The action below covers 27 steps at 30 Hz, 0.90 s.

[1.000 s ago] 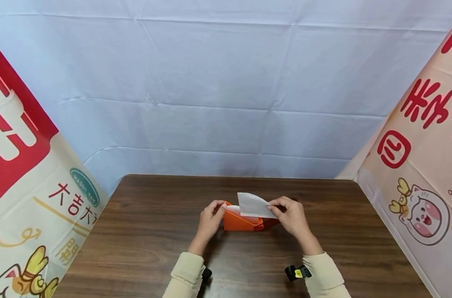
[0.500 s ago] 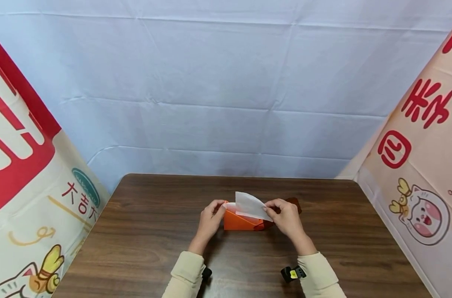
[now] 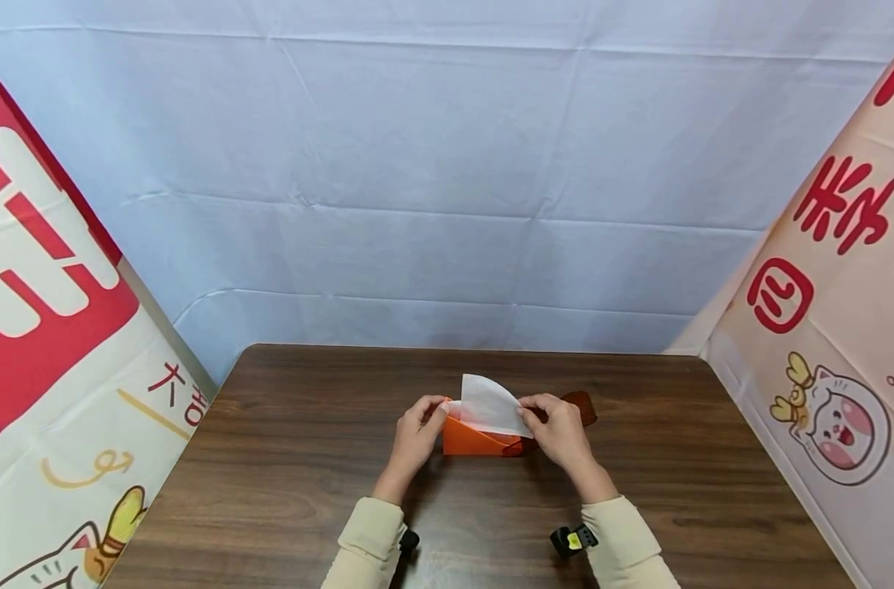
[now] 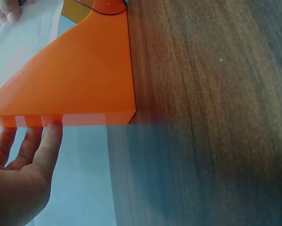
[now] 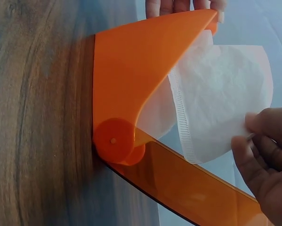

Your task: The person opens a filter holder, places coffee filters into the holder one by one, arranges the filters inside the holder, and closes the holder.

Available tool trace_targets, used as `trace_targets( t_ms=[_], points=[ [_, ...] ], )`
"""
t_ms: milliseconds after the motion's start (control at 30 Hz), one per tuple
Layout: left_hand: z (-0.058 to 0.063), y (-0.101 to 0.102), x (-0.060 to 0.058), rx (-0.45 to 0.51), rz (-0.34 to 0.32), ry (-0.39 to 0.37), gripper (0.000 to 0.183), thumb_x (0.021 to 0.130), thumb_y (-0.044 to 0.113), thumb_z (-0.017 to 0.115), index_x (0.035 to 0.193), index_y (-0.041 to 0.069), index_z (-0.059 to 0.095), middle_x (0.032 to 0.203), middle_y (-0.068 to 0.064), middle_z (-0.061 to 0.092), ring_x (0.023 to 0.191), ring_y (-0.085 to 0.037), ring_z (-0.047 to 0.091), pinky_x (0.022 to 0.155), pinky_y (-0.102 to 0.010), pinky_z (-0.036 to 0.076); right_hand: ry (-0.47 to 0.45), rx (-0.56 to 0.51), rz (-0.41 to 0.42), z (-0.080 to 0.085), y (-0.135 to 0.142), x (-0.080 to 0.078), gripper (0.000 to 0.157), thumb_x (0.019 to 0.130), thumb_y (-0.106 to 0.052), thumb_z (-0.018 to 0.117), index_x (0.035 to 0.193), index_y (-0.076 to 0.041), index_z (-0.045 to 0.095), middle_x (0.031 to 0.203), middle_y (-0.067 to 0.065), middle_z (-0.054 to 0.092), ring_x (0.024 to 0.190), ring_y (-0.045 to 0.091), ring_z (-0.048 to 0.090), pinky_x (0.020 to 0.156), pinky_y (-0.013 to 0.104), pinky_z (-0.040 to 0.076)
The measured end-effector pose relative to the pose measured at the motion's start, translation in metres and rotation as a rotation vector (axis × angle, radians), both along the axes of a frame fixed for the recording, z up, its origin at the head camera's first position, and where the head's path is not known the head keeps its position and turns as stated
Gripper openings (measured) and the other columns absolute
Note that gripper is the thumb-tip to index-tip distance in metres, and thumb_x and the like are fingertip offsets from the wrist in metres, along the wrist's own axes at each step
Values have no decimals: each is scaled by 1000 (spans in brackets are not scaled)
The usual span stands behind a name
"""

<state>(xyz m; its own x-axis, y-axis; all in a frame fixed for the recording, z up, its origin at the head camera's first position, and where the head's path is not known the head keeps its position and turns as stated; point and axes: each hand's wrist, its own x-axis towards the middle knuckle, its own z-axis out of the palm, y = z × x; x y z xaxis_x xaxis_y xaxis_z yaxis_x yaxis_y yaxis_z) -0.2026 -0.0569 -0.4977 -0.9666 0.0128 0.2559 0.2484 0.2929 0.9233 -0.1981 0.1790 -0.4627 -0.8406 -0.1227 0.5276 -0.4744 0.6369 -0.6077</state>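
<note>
An orange filter-paper holder (image 3: 470, 439) with a sloping open top stands on the table, white filter papers inside. In the head view my left hand (image 3: 413, 433) grips the holder's upper left corner; its fingertips lie along the end wall in the left wrist view. My right hand (image 3: 562, 429) pinches a white coffee filter paper (image 3: 483, 403) by its right edge between thumb and fingers. This paper, with a crimped seam, is tilted at the holder's opening, partly over its sloping edge. More filter paper (image 5: 155, 110) shows within the holder in the right wrist view.
The holder's see-through brown lid (image 5: 197, 183) is swung back on its hinge, out to the right behind my right hand. Below is a dark wood-grain table (image 3: 307, 474). A pale cloth (image 3: 417, 164) hangs behind, with printed banners (image 3: 815, 327) at both sides.
My right hand has moved left and slightly lower, carrying the filter paper closer over the holder's opening. More of the lid shows behind it. My left hand has stayed on the holder.
</note>
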Motion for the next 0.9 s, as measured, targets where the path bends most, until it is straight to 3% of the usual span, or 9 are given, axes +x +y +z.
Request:
trace_targets(
  t_ms=[633, 900],
  points=[
    [-2, -1, 0, -19, 10, 9, 25, 92, 30, 58, 105, 12, 67, 78, 2, 61, 72, -14, 56, 62, -26, 47, 12, 60, -6, -11, -17, -4, 8, 75, -2, 76, 80, -5, 71, 81, 5, 64, 71, 19, 60, 63, 36, 51],
    [0, 2, 0, -9, 16, -11, 20, 93, 17, 57, 106, 5, 65, 79, -8, 62, 71, -18, 55, 60, -25, 45, 5, 59, -45, -16, -22, -5, 10, 73, 1, 77, 78, -5, 71, 79, 4, 64, 71, 22, 61, 65, 38, 50]
  ],
)
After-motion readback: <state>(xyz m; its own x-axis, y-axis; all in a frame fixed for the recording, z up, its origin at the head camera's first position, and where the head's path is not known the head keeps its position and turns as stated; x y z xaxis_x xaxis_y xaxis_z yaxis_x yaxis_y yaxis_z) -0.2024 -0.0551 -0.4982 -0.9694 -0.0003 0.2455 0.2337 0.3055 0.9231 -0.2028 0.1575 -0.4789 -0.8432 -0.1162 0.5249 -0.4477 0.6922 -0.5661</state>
